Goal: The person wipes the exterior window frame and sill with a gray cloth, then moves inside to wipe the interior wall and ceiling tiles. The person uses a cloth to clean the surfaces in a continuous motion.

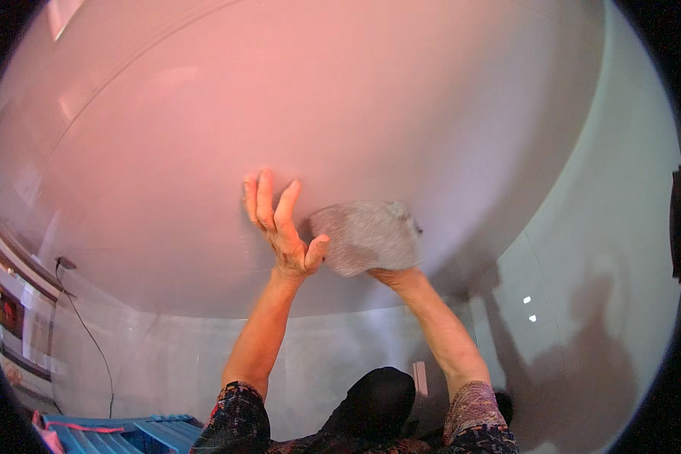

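Observation:
My left hand (284, 227) is raised against a broad, smooth, pale panel (295, 98) that takes on a pinkish tint. Its fingers are spread, and nothing is in it. Just right of it, a grey cloth (367, 236) lies bunched over my right hand (393, 277). Only the wrist and heel of that hand show below the cloth; its fingers are hidden. The cloth is slightly blurred and appears to be against the panel. The left thumb comes close to the cloth's left edge.
A black cord (87, 325) hangs from a small dark fitting at left. Blue slatted plastic (129, 435) stands at lower left, with a pink strip across it. A glossy pale wall (583, 265) at right carries shadows. A dark object (679, 223) sits at the far right rim.

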A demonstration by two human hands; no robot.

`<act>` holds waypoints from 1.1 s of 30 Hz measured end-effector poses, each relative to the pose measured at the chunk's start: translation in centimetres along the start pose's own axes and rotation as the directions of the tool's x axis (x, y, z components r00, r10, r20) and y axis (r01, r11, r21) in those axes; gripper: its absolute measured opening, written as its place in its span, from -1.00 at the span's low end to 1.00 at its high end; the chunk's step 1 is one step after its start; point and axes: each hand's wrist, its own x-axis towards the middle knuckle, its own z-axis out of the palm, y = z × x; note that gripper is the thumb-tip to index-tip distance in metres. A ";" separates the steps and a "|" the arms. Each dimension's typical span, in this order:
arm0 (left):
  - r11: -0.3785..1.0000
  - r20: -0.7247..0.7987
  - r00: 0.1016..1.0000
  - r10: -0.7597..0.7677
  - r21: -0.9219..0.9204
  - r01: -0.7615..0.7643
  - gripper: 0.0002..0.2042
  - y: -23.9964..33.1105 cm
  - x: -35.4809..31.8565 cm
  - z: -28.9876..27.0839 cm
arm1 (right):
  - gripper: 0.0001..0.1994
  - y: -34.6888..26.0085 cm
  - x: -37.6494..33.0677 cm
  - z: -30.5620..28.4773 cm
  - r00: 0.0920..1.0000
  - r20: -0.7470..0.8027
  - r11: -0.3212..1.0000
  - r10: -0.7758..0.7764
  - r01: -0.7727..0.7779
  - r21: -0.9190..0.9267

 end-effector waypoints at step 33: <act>0.748 -0.107 0.773 -0.626 -0.362 0.556 -0.50 4.4 -2.7 -6.6 | -0.64 -12.2 16.4 -5.0 0.909 0.136 0.757 -0.394 0.237 0.609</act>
